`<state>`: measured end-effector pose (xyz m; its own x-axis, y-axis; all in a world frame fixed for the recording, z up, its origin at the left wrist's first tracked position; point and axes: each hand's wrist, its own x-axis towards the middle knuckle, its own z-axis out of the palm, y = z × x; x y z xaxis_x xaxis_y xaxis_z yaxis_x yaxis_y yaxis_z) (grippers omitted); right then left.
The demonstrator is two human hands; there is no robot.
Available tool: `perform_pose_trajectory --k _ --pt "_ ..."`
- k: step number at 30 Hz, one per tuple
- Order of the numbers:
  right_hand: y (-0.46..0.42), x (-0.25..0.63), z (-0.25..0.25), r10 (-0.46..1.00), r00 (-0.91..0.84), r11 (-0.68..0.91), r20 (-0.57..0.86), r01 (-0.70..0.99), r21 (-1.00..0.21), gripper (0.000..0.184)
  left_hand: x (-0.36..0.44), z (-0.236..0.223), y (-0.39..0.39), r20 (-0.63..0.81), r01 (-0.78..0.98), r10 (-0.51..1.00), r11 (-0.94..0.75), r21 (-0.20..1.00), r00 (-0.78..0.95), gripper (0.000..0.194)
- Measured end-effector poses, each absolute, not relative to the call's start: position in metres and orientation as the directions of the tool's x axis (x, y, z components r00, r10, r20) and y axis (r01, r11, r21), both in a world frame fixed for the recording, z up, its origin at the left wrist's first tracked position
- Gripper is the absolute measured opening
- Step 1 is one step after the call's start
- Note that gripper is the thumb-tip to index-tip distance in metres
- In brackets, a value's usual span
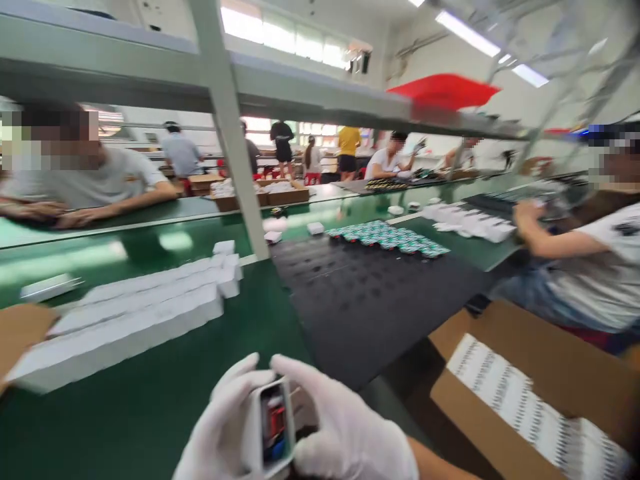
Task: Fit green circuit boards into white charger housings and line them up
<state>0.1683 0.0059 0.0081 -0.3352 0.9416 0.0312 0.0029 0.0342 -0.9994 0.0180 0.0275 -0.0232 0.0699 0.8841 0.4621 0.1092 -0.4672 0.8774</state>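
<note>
My left hand (220,423) and my right hand (345,427), both in white gloves, are closed around a small white plastic housing (276,427) low in the view. Its open side faces me and shows red, blue and dark parts inside, too blurred to name. My left fingers wrap its left side. On the right, my thumb and fingers grip its edge and top. Beyond my hands, rows of white boxes (150,323) stand on the green bench (165,413). A black mat (365,300) lies ahead to the right, with teal circuit boards (390,237) in rows along its far side.
An open cardboard box (450,333) with stacked white pieces stands at lower right. A brown carton (25,327) is at the left edge. A metal post (235,133) rises ahead beneath an overhead shelf (320,87). One co-worker (590,260) sits at right, another (95,180) across the bench.
</note>
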Motion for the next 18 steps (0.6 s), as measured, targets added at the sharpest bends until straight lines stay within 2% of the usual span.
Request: perform_pose_trajectory --k 2,5,13,18 --pt "0.004 0.166 0.011 0.919 -0.389 -0.023 0.058 -0.201 -0.979 0.097 0.004 -0.018 0.020 0.480 0.076 0.871 -0.488 0.869 0.101 0.059" --pt "0.003 0.163 0.018 0.878 -0.468 -0.079 0.099 -0.347 -0.935 0.082 0.000 -0.009 0.015 0.514 -0.018 0.845 -0.518 0.855 0.149 0.066" --pt "0.002 0.158 0.021 0.855 -0.479 -0.036 0.198 -0.436 -0.899 0.053 0.003 -0.008 0.010 0.474 -0.134 0.867 -0.457 0.879 0.155 0.076" --pt "0.001 0.158 0.018 0.860 -0.474 -0.024 0.192 -0.414 -0.910 0.047 0.002 -0.006 0.012 0.463 -0.132 0.863 -0.445 0.886 0.201 0.073"
